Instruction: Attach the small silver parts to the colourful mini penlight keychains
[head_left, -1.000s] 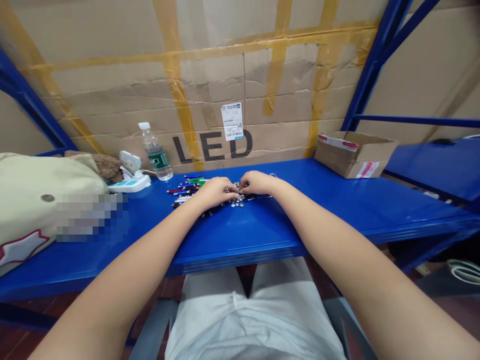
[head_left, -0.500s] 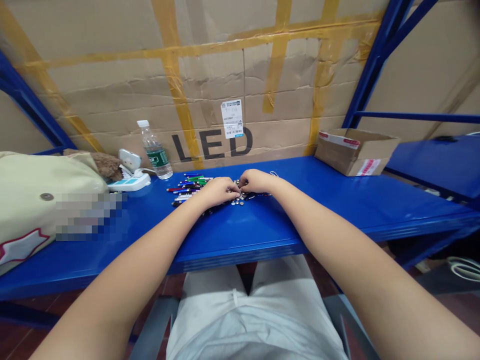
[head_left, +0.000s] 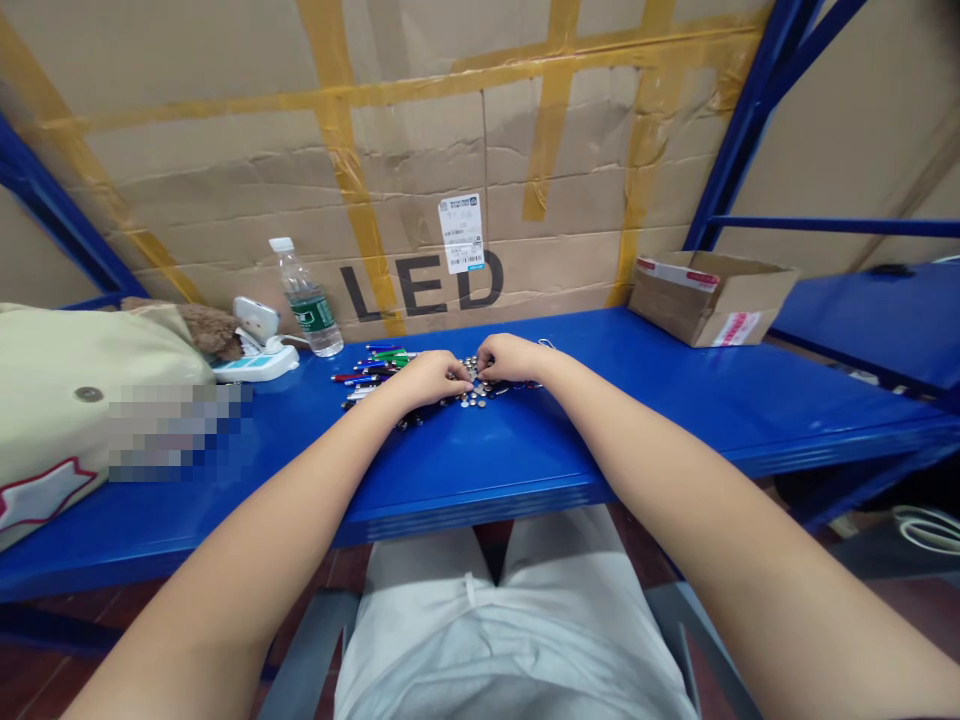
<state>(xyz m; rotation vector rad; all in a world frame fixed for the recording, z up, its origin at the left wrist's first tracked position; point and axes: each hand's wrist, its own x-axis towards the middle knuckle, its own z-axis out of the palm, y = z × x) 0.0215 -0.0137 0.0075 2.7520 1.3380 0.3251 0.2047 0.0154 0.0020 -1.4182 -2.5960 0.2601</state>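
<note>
Metal discs (head_left: pixel 478 391) between left hand (head_left: pixel 433 375) and right hand (head_left: pixel 508 357), about equally near both; cannot tell the bent fingers' (head_left: pixel 459 387) hold.

On the table (head_left: pixel 480 470), pens (head_left: pixel 364 379) lie left of small discs (head_left: pixel 473 402) — box (head_left: pixel 684 310) farther right.

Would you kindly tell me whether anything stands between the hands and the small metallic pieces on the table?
Nothing visible does: the left hand and right hand are right at the small metallic pieces, and the coloured pens lie left of the left hand, not between.
</note>
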